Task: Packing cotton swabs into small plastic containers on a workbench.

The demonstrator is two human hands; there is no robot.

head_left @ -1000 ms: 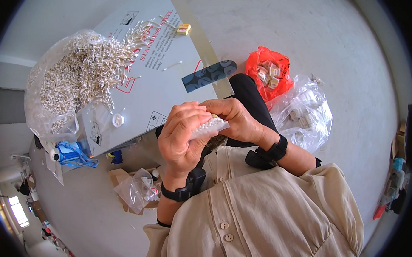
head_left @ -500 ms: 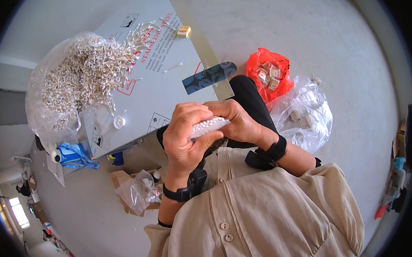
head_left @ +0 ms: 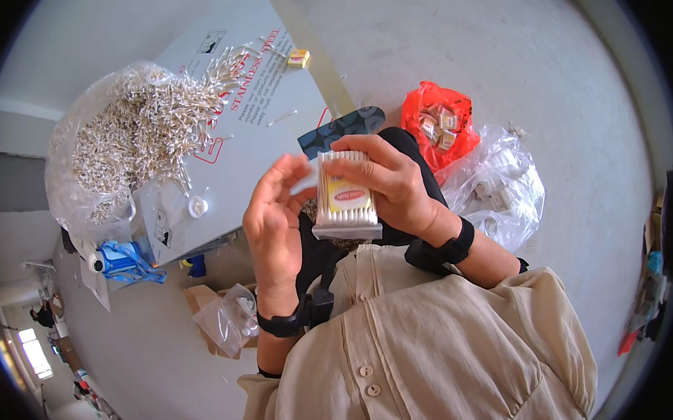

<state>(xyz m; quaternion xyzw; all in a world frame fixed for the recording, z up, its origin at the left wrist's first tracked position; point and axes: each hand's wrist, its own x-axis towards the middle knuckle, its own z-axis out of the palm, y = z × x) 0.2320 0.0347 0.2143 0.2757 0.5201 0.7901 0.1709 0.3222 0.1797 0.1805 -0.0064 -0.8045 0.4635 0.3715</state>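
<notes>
A clear packet of cotton swabs (head_left: 347, 219) with a yellow and red label is held in front of my chest, its flat face toward me and its plastic flap at the lower end. My right hand (head_left: 398, 184) grips it from the right, fingers lying across the upper front. Just left of the packet, my left hand (head_left: 274, 226) is open with fingers apart, holding nothing. Further left, a large clear bag (head_left: 61, 179) overflows with loose cotton swabs (head_left: 137, 122), which spill over the film-covered metal table (head_left: 237, 164).
A small yellow box (head_left: 299, 58) and a round white lid (head_left: 197, 207) rest on the table. On the floor to the right lie a red bag (head_left: 463, 146) holding small packets and a clear bag (head_left: 523, 199). A blue bottle (head_left: 128, 259) and cardboard box (head_left: 199, 297) are lower left.
The packet has turned from edge-on to showing its labelled face. My left hand has let go of it and moved left and down; my right hand keeps hold.
</notes>
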